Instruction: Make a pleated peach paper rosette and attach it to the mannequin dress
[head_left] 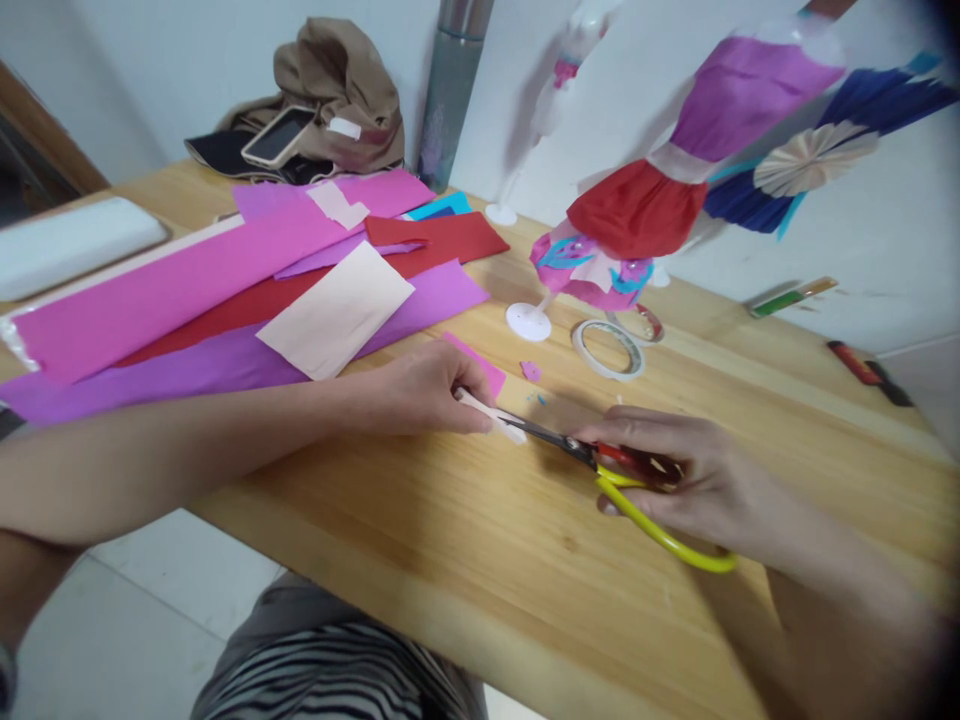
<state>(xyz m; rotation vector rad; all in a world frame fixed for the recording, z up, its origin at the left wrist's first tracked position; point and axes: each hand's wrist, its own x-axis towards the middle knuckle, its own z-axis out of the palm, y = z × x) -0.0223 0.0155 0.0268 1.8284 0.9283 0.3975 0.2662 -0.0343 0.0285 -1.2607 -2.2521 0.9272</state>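
Observation:
Between the fingertips of my left hand (442, 385) is a small folded piece of pale paper (511, 432). My right hand (682, 465) grips a pair of scissors (645, 515) with yellow and red handles. Their dark blades point left and meet the pale paper close to my left fingers. Just behind my hands lie a small pink paper flower (530, 371), some tiny blue scraps (540, 399) and a pink paper piece (480, 362), partly hidden by my left hand.
Crepe paper strips (180, 270) and a pale sheet (335, 312) cover the table's left side. Tape rolls (636, 358) lie beside a dress form (637, 215) in purple and red paper. Behind stand a bottle (448, 100), a phone (279, 137) and brown cloth (337, 90). A utility knife (855, 363) lies far right.

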